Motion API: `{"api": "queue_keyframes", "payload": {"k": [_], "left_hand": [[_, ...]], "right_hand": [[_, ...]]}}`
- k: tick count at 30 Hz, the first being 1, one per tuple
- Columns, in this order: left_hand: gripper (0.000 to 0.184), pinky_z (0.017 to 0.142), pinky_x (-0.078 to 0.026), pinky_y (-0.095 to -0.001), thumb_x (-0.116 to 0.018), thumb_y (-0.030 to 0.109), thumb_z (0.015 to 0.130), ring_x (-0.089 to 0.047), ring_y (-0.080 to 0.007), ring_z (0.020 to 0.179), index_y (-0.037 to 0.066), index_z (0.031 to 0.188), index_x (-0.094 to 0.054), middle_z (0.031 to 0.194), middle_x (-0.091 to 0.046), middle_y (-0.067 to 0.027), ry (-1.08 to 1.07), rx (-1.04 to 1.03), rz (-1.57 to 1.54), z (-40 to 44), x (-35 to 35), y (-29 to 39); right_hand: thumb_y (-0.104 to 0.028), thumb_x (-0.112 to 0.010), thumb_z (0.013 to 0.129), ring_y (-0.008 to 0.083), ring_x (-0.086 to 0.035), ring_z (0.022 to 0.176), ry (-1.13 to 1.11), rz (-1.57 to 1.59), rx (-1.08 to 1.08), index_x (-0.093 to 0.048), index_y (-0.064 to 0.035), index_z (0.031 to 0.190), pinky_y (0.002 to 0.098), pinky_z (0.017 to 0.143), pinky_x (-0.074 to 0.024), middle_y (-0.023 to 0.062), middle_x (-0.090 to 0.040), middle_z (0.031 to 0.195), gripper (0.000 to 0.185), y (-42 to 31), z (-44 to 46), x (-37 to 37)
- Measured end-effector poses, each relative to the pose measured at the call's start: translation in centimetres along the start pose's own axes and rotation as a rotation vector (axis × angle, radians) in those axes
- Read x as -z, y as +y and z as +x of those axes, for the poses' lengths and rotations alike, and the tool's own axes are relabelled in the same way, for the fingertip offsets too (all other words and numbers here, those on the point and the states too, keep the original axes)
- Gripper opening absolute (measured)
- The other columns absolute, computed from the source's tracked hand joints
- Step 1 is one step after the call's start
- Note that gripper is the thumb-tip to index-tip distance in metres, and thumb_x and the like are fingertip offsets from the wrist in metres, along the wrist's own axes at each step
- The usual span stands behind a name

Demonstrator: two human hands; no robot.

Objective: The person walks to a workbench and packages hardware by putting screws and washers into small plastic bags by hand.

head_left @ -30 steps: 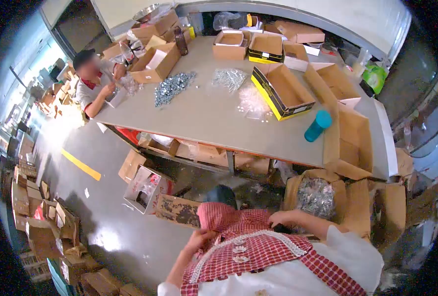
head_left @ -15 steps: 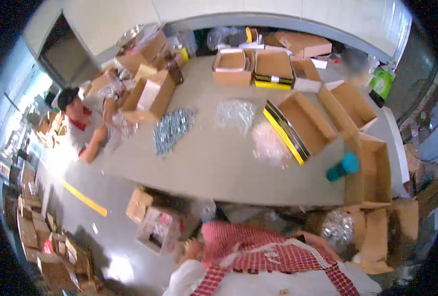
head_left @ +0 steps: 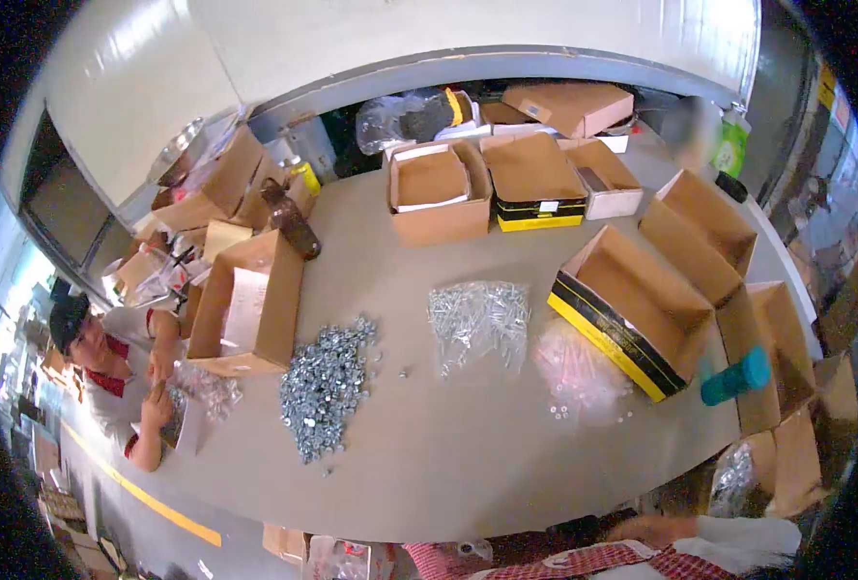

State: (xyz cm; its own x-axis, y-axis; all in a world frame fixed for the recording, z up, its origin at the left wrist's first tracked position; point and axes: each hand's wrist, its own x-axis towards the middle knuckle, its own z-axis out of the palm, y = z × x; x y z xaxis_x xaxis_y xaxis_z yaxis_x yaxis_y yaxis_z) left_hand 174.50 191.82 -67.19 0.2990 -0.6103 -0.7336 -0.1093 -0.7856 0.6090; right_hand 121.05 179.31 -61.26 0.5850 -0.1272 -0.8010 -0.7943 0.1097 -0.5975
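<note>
My right hand [head_left: 653, 530] is low in the head view, by the table's near edge. Blur hides its fingers, and a dark thing [head_left: 584, 529] lies just beside them; I cannot tell whether it is held. My left hand is out of sight. On the grey table [head_left: 419, 445] a heap of small metal nuts [head_left: 323, 391] spreads at left. Right of it is a clear bag of screws [head_left: 477, 324]. A pinkish clear bag [head_left: 584, 372], with a few small white pieces around it, rests against a black-and-yellow carton [head_left: 632, 309].
Another person [head_left: 110, 372] works at the left end beside an open carton [head_left: 245, 309]. A brown bottle [head_left: 292, 217] stands behind. Cartons [head_left: 439, 213] line the back. At right are a teal bottle [head_left: 735, 377], an open box [head_left: 772, 338] and a metal-filled bag [head_left: 733, 478].
My view has tipped up and forward, so the tabletop fills more of it. My left hand, low at left before, has dropped out of view. My right hand now shows at the table edge.
</note>
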Motion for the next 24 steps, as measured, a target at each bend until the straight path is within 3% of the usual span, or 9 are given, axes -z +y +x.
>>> {"api": "queue_keyframes", "payload": {"k": [11, 18, 24], "left_hand": [[0.021, 0.075, -0.049, -0.0341, -0.057, 0.019, 0.097, -0.065, -0.0200, 0.085, 0.001, 0.092, -0.067, 0.092, -0.069, -0.0107, -0.022, -0.070, 0.103, 2.3, 2.4, -1.2], [0.019, 0.080, -0.050, -0.0344, -0.057, 0.015, 0.097, -0.065, -0.0205, 0.091, -0.001, 0.096, -0.067, 0.096, -0.070, -0.0114, -0.127, -0.196, 0.213, 2.6, 6.2, -8.4], [0.019, 0.085, -0.051, -0.0346, -0.057, 0.012, 0.097, -0.066, -0.0210, 0.095, -0.002, 0.100, -0.068, 0.100, -0.071, -0.0121, -0.248, -0.285, 0.253, 1.8, 12.2, -15.2]], "right_hand": [[-0.037, -0.059, 0.096, 0.0226, -0.063, 0.107, -0.012, -0.106, 0.112, -0.054, -0.0027, 0.134, 0.0382, 0.093, -0.0504, 0.0138, -0.067, 0.120, 0.052, -1.2, 11.9, -2.3], [-0.037, -0.060, 0.097, 0.0207, -0.063, 0.106, -0.050, -0.295, 0.186, -0.053, -0.0035, 0.135, 0.0376, 0.092, -0.0512, 0.0121, -0.067, 0.119, 0.051, -2.2, 20.6, -11.6], [-0.036, -0.060, 0.098, 0.0190, -0.063, 0.105, -0.046, -0.355, 0.261, -0.052, -0.0043, 0.136, 0.0370, 0.091, -0.0520, 0.0106, -0.067, 0.118, 0.050, -7.8, 18.6, -16.3]]}}
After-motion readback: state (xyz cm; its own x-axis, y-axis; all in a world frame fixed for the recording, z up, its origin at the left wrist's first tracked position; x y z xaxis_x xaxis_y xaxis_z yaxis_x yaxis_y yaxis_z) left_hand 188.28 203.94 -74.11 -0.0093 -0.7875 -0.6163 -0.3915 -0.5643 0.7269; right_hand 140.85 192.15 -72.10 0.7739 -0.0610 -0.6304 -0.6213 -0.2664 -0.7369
